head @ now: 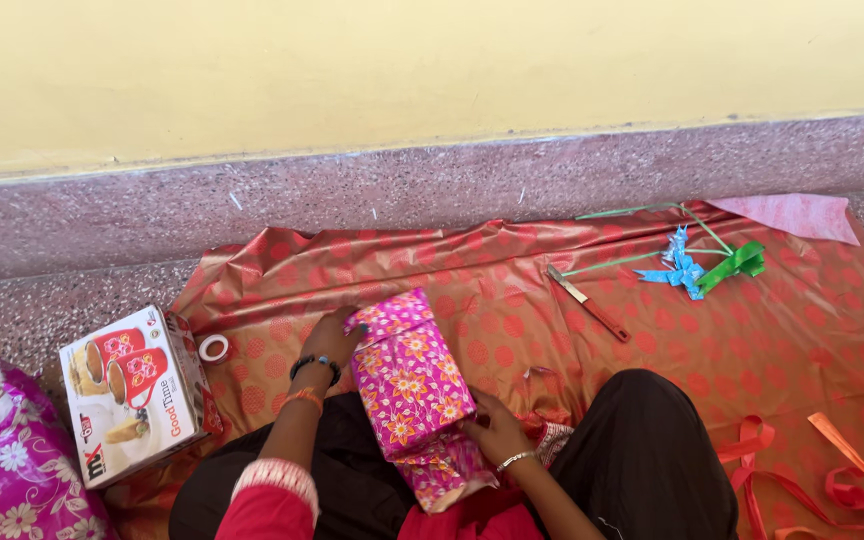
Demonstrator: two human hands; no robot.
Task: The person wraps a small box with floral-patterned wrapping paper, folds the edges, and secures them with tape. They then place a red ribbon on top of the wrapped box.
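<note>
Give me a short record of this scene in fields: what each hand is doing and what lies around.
Left hand: pressed on the far left edge of the pink floral wrapped box
Right hand: fingers on the box's near right side
Box: rests on the person's lap, wrapped in pink paper
Underneath: orange dotted sheet spread over the floor
Left of the person: printed carton showing red mugs, tape roll
Far right: knife, blue bow, green ribbon
Near right: orange ribbon strips
</note>
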